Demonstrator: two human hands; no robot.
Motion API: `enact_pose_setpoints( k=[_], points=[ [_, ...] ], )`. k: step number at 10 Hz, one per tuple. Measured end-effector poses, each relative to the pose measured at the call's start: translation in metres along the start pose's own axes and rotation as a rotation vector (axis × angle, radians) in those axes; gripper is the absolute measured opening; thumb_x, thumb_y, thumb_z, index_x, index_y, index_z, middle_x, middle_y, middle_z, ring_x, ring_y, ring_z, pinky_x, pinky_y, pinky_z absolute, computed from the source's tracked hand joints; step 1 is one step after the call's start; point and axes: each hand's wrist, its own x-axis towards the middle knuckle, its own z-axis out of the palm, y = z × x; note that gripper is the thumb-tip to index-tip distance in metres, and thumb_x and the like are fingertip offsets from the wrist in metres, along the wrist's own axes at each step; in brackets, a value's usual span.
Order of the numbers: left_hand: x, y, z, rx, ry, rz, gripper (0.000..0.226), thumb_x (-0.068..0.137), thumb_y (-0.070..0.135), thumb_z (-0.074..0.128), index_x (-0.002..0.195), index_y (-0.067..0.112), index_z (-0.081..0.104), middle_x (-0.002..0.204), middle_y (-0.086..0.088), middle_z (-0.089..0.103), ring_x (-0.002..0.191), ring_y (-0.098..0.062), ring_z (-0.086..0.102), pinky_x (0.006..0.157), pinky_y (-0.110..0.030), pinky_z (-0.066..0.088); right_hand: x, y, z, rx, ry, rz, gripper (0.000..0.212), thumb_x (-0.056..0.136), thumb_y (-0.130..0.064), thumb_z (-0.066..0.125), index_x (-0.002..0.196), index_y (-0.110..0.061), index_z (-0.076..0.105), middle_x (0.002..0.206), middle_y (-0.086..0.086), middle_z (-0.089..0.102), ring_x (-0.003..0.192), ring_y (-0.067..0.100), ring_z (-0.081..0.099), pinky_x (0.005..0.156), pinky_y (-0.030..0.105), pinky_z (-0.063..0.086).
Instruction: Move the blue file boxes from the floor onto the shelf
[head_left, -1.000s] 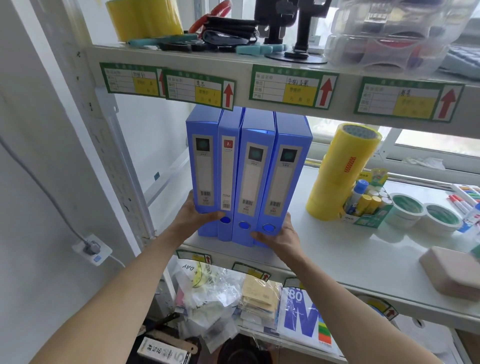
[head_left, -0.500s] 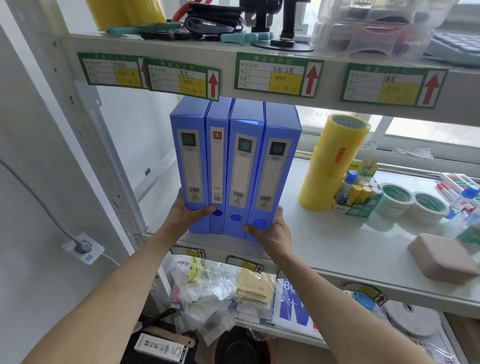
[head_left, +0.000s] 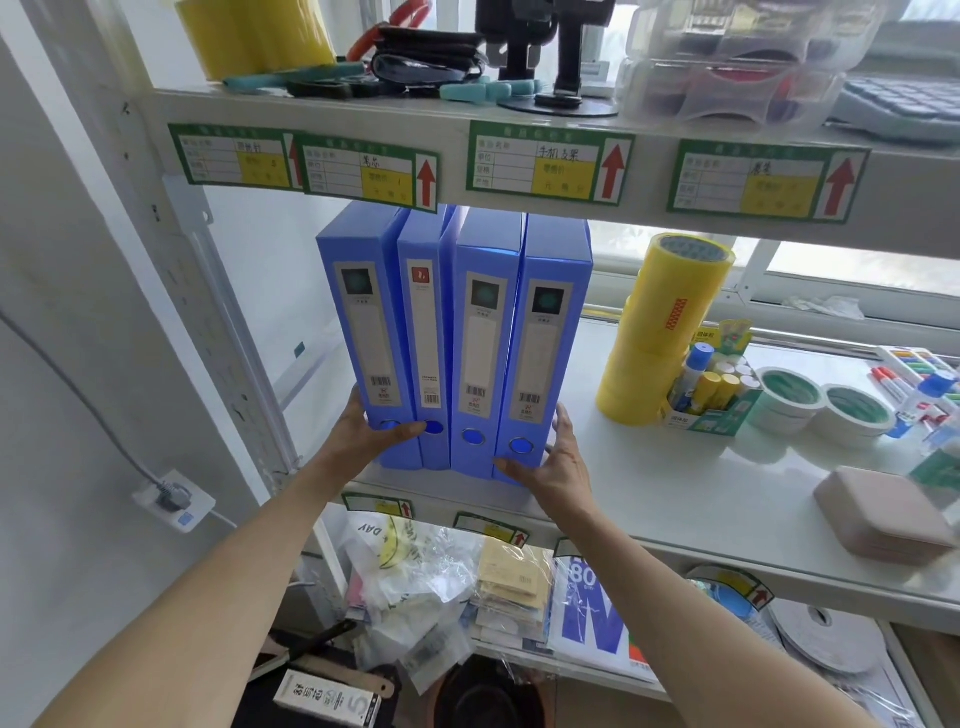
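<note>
Boxes first: from the head camera I see four blue file boxes (head_left: 457, 343) standing upright, spines toward me, on the white shelf (head_left: 675, 483), at about ten o'clock from its middle, near the left upright. Their bottoms sit on the board just behind the front edge. My left hand (head_left: 363, 431) wraps the outer side of the leftmost box, thumb laid across its spine by the round finger hole, fingers curled around the side and partly hidden. My right hand (head_left: 553, 462) presses flat against the rightmost box's lower corner, fingers spread and pointing up, thumb along the bottom edge. Compared with half a second ago, the row reads more upright and squared together, and both hands sit slightly lower on the spines. At three o'clock from the boxes, apart from them, stands a stack of yellow tape rolls (head_left: 665, 332).
</note>
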Motion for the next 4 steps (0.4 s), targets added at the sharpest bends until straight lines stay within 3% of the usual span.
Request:
enact_pose_setpoints(
  k=[1, 3, 4],
  points=[
    [-0.001, 0.001, 0.0, -0.01, 0.006, 0.0, 0.079, 0.079, 0.017, 0.077, 0.144, 0.022, 0.032, 0.131, 0.004, 0.056, 0.111, -0.011, 0.059, 0.072, -0.012, 0.053, -0.002, 0.0, 0.0, 0.008, -0.006, -0.001, 0.129, 0.048, -0.062, 0.082, 0.154, -0.038, 0.011, 0.157, -0.002, 0.039, 0.14, 0.026, 0.046, 0.107, 0.057, 0.047],
    [-0.008, 0.002, 0.0, 0.004, -0.002, -0.029, 0.078, 0.08, 0.016, 0.077, 0.145, 0.019, 0.033, 0.123, 0.008, 0.056, 0.104, -0.005, 0.061, 0.07, -0.009, 0.053, -0.008, 0.0, 0.0, 0.006, 0.01, 0.018, 0.122, 0.067, -0.036, 0.09, 0.158, -0.027, 0.01, 0.161, 0.004, 0.032, 0.143, 0.03, 0.04, 0.111, 0.057, 0.042],
    [-0.015, 0.003, -0.001, 0.041, 0.005, -0.113, 0.084, 0.078, 0.021, 0.079, 0.147, 0.018, 0.032, 0.132, 0.0, 0.054, 0.117, -0.022, 0.058, 0.086, -0.031, 0.056, -0.011, 0.001, 0.001, 0.004, 0.028, 0.056, 0.121, 0.07, -0.033, 0.089, 0.159, -0.019, 0.008, 0.161, 0.009, 0.03, 0.146, 0.031, 0.036, 0.115, 0.053, 0.038]
  ],
)
